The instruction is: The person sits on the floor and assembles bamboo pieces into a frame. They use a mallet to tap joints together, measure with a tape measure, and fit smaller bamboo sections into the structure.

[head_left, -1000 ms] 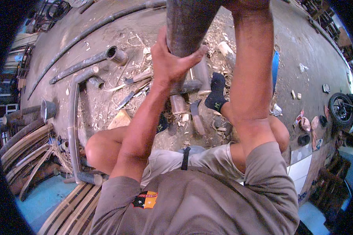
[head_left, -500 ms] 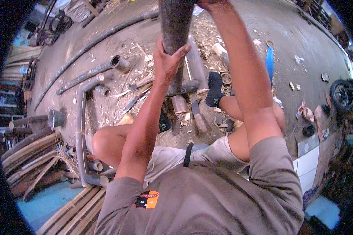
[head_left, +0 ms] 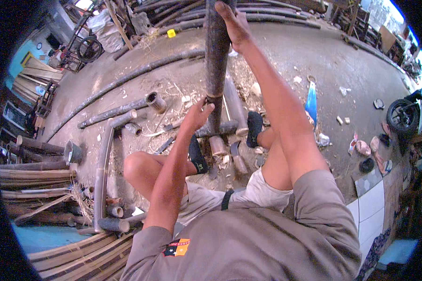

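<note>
A thick dark bamboo pole [head_left: 215, 56] stands roughly upright in front of me, its top running out of view. My right hand [head_left: 234, 27] grips it high up, with the thumb along its near side and the other fingers partly hidden behind it. Lower down, my left hand [head_left: 198, 115] closes on the pole's left side; some of its fingers are hidden. The pole's foot comes down by a short bamboo piece [head_left: 229, 126] lying crosswise between my feet. A billhook with a wooden handle [head_left: 239, 164] lies on the floor nearer to me.
Wood chips and shavings [head_left: 183, 99] litter the floor. A blue handsaw [head_left: 311, 105] lies at right, with a motorbike wheel [head_left: 402, 114] beyond. Cut bamboo lengths [head_left: 115, 112] and a small bucket [head_left: 72, 152] are at left; split bamboo strips [head_left: 79, 248] lie at near left.
The view has tilted up, showing more of the far floor. My right hand on the pole has come into fuller view, and my left hand sits lower on the pole, at its left side.
</note>
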Demonstrator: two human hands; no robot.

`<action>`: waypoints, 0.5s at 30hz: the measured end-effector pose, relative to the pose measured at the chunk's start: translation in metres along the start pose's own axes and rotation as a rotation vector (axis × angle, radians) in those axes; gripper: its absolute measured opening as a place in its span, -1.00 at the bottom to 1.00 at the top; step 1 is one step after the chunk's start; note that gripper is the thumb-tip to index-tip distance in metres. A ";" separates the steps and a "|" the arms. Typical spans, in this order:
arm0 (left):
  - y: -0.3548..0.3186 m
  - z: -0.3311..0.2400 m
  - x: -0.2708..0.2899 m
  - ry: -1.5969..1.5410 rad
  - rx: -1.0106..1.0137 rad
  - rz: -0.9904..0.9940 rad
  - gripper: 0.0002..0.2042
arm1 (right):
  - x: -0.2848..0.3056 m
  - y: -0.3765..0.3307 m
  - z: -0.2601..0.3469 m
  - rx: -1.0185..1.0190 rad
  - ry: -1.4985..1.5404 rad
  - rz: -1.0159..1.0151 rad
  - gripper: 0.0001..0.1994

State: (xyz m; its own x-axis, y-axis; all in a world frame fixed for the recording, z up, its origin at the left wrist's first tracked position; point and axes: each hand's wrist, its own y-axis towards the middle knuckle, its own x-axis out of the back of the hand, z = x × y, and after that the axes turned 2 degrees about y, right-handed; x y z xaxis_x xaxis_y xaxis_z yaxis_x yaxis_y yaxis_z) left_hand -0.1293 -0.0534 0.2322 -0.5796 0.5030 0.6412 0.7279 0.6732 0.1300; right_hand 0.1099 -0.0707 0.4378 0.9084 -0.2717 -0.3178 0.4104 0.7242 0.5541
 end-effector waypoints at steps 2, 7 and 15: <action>-0.002 -0.015 0.010 0.049 0.035 0.081 -0.33 | 0.005 -0.005 -0.001 0.002 -0.054 0.004 -0.33; -0.022 -0.100 0.058 -0.056 -0.053 0.207 -0.31 | 0.001 -0.021 0.001 0.041 -0.183 -0.062 -0.33; -0.021 -0.162 0.116 0.074 -0.327 0.232 -0.34 | 0.017 -0.036 -0.007 -0.097 -0.313 0.005 -0.38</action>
State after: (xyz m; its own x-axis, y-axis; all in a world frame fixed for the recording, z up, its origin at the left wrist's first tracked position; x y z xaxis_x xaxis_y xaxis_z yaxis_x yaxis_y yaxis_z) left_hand -0.1525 -0.0970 0.4267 -0.3676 0.5730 0.7325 0.9211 0.3331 0.2017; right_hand 0.1105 -0.0967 0.4072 0.8971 -0.4385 -0.0543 0.4097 0.7793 0.4742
